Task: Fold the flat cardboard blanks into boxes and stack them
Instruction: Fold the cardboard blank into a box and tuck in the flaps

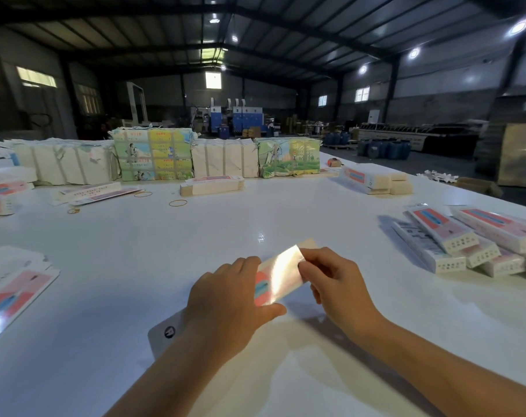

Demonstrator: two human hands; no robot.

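Big white counter (255, 212) with a few rubber bands (178, 202) lying loose toward the far side, and behind them a row of strapped paper bundles, a couple with green cartoon wrappers (152, 155) and the others plain white (224, 158). Past that it's a dim warehouse: blue machines (240, 117) at the back wall, blue barrels (385, 147) on the floor off to the right, round ceiling lights (414, 52) overhead

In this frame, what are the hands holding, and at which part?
One cardboard blank. The left hand lies over its near-middle part, thumb along the near edge. The right hand pinches its far right end between thumb and fingers.
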